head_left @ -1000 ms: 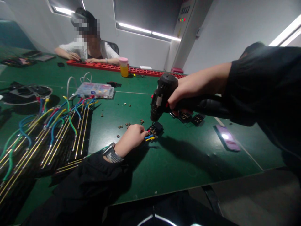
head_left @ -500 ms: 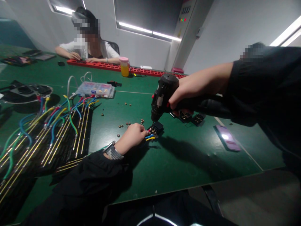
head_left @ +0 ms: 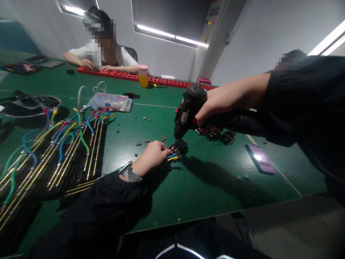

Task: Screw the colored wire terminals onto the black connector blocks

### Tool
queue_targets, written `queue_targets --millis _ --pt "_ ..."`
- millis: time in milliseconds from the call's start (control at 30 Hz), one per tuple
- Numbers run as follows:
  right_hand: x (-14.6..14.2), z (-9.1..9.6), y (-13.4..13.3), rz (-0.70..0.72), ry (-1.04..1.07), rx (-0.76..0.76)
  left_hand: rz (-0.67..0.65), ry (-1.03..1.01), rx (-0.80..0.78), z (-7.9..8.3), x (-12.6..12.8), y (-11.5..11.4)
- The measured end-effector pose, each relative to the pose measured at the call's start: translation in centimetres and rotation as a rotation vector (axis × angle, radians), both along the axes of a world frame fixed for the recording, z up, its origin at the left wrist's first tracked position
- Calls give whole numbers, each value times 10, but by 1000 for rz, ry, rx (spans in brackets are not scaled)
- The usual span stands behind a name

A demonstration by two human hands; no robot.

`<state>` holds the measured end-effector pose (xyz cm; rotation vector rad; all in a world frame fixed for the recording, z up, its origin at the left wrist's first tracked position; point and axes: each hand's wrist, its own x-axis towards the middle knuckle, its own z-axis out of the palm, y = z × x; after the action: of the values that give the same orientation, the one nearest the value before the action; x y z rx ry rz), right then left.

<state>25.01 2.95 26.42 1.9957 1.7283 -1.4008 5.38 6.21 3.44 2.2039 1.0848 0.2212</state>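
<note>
Black is the drill (head_left: 185,114) the right hand (head_left: 219,103) grips, while the left hand (head_left: 152,157) pinches wires (head_left: 173,157).

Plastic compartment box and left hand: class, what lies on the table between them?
Small brass-coloured metal pieces, apparently screws, lie scattered on the tabletop between the box and the left hand, as the head view shows.

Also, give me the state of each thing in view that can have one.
Black block, some metal parts exposed
Power drill, nose pointing down at the black block; running or not, can't tell
Left hand, fingers at the black block; exact grip hidden
Right hand, closed around the power drill
Screws, loose, scattered
Jar, pink lid on
Phone, lying flat; screen state unclear
Indicator lights, lit
</note>
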Motion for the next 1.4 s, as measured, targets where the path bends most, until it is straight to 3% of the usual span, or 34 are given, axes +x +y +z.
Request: queue_targets --millis 200,333,533,733,1400 --pt "2 -1 0 -16 41 0 -5 -16 17 -3 -2 -1" --pt "5 -4 3 48 84 -14 4 -39 77 -1 -1 0" --pt "4 -5 3 126 65 19 -102 -53 112 -2 11 0" --pt "2 -4 0 85 77 9 -88 -60 170 -9 18 -7" --pt "5 -4 -2 96 59 41 -93 9 214 -4 16 -3"
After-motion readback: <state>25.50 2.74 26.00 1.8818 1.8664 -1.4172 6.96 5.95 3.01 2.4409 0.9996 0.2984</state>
